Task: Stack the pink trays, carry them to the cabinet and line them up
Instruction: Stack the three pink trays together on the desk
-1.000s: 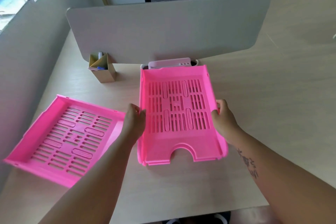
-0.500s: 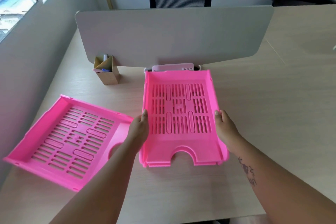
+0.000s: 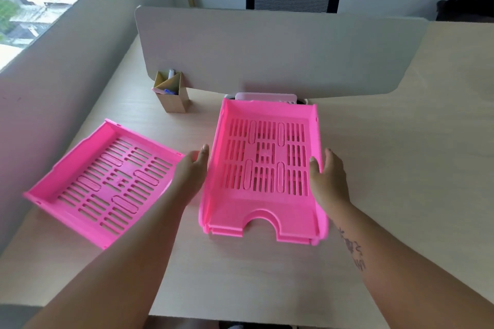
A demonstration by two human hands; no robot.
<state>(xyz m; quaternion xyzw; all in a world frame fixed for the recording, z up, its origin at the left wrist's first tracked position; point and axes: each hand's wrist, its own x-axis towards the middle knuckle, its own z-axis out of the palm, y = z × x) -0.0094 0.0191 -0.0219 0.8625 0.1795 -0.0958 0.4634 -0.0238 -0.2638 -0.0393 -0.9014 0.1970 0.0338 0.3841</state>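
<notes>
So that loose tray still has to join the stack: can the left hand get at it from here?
Probably yes: the left hand is open beside the loose tray, nothing between them.

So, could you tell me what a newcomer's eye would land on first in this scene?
The bright pink stack of trays at the centre of the pale desk, with the left hand and right hand at its two sides. Next, the single pink tray lying askew to the left, and the cardboard pen holder by the grey divider.
</notes>
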